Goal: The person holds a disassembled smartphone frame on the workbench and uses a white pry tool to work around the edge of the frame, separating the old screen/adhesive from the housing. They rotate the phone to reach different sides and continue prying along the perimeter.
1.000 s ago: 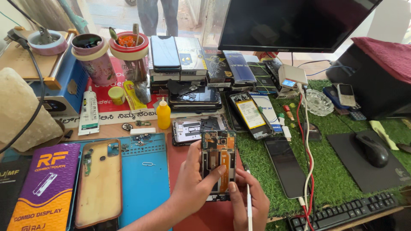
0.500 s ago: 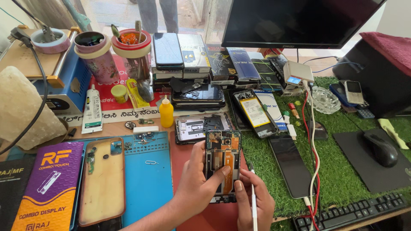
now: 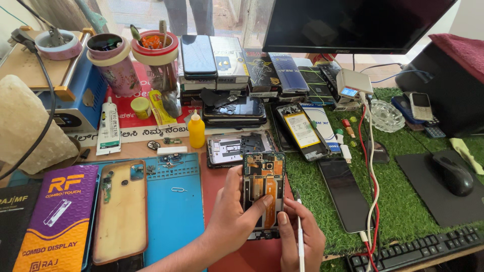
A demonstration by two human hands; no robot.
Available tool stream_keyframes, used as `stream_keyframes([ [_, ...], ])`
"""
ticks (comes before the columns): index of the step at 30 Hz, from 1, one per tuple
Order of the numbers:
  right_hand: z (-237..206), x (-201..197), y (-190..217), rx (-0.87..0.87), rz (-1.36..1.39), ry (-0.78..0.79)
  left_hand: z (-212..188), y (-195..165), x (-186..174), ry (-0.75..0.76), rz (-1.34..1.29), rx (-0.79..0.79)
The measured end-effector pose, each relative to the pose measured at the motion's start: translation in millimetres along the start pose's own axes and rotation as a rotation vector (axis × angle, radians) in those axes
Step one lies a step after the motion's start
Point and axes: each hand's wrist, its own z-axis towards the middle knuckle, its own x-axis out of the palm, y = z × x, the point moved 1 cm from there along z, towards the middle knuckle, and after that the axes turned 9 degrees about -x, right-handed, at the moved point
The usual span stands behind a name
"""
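Since the earlier frames, little shifts: both hands stay low centre of the frame on the opened phone [image 3: 263,194], and the view has drifted slightly so the bench sits a touch lower and larger

Opened phone: back off, circuit board and orange flex showing, long axis running up-down in the frame, upper end toward the monitor [image 3: 353,25], lower end by the wrists. It sits low centre, over the red mat [image 3: 214,171]

Left hand [image 3: 234,214]: grasping the phone from its left edge, thumb along the side, a fingertip laid across the lower middle of the board

Right hand [image 3: 297,234]: just right of the phone's lower end, touching its edge, fingers closed on a thin white tool [image 3: 300,236] that points up-frame alongside the phone. Right hand is the nearer one to the lower right corner of the board

Hidden: phone's lower left is covered by the left hand; tool tip hard to make out; both forearms cut off at the bottom edge; whether the phone rests on the mat or is lifted cannot be told

Nearby: tan back cover [image 3: 121,211] on the blue mat [image 3: 174,221], left; dark screen panel [image 3: 345,194] on green turf, right
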Motion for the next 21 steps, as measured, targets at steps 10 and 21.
stream_keyframes([
  [10,0,1,-3,-0.026,0.023,-0.006,1,0,-3,-0.001,0.012,-0.024],
  [21,-8,-2,-14,-0.060,0.278,-0.063,3,3,-3,-0.042,-0.047,-0.108],
])
